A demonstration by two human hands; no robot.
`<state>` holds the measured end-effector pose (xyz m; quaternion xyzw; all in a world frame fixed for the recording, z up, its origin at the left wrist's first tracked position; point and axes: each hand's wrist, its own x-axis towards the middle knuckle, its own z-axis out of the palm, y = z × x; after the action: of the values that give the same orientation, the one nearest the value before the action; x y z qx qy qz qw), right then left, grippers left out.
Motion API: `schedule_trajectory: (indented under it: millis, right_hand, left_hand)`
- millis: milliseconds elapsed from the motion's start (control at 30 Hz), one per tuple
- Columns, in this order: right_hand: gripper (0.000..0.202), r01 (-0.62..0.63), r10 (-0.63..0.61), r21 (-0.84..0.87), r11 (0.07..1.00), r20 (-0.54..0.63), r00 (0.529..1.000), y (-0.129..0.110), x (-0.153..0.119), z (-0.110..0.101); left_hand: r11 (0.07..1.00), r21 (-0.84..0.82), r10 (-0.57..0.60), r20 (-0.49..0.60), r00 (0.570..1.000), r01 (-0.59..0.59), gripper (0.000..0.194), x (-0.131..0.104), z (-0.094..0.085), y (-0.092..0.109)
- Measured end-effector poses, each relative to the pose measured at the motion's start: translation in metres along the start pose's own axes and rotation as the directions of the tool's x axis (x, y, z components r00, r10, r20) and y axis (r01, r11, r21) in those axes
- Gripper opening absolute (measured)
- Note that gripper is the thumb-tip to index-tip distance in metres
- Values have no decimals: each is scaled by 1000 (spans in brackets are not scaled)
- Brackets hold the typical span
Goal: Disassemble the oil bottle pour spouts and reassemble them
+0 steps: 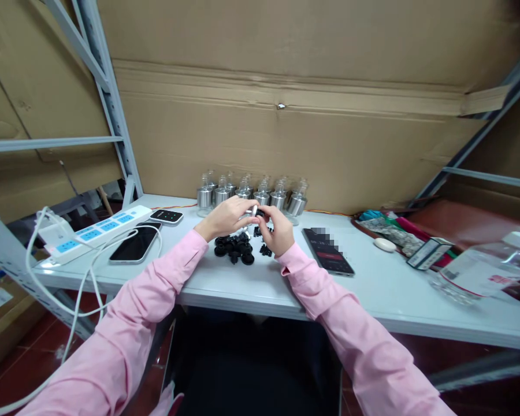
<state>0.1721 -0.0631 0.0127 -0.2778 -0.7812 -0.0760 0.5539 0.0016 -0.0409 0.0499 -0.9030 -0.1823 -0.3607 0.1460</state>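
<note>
My left hand [229,217] and my right hand [278,230] meet above the middle of the table. Pinched in the left fingers is a small white cylindrical piece [254,210]. Against it, the right fingers close on a small black part [260,213], partly hidden by the fingertips. Below the left hand lies a pile of round black caps [234,248], with some white bits at its upper edge. Smaller black pieces [266,250] are scattered beside the right hand. Just behind both hands stand several glass bottles [222,195] with silver metal sleeves.
On the left are a power strip [108,228] with white cables, a phone [135,242] and a small black-topped device [167,216]. Another phone [328,251] lies right of my hands. Farther right are a white oval object [385,245], a small box [429,253] and a clear plastic jar [487,268].
</note>
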Motion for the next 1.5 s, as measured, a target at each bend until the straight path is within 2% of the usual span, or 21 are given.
schedule_trajectory:
  millis: [100,233,300,367,433,533,600,667,767,867,1067,1233,1367,1500]
  right_hand:
    - [23,106,-105,-38,994,14,994,7,0,0]
    - [24,215,-206,-89,973,93,974,14,3,-1]
    - [23,250,-236,-101,963,130,963,16,4,-2]
    - [21,245,-233,-87,966,130,964,16,4,-2]
    - [19,177,-173,-34,984,93,981,15,3,-1]
    - [20,-87,84,119,989,27,996,13,-3,1]
    - [24,-278,272,236,931,57,961,12,-5,4]
    - [27,-405,388,330,853,118,914,11,-5,5]
    - [30,-502,469,418,757,187,863,11,-3,7]
    - [27,-519,475,439,733,217,853,11,-2,8]
    - [13,-431,427,346,834,91,900,12,-2,11]
    - [8,-315,311,152,937,45,949,8,2,8]
    - [5,-54,54,6,999,11,998,11,6,5]
    - [7,209,-204,-153,966,47,978,17,8,2]
  left_hand:
    - [986,-112,-116,39,993,119,52,0,-1,0]
    - [927,-271,-225,146,963,258,44,-2,-4,-2]
    - [912,-291,-242,183,953,287,40,-4,-4,-3]
    - [929,-264,-225,151,963,259,38,-5,-3,-4]
    - [963,-197,-172,70,983,183,37,-7,1,-5]
    - [993,-82,-84,-13,996,83,35,-10,6,-4]
    - [999,-20,-43,-20,999,42,33,-11,8,-2]
    - [999,31,-18,-4,1000,18,31,-11,7,-2]
    - [996,90,5,30,1000,-7,31,-11,6,-4]
    - [990,139,0,68,998,-10,31,-11,5,-9]
    - [983,181,-13,121,993,-9,30,-9,4,-14]
    - [982,190,-10,113,994,-11,30,-7,2,-15]
    - [989,149,-21,79,997,9,33,-6,0,-15]
    - [990,136,-62,132,989,44,36,-4,0,-14]
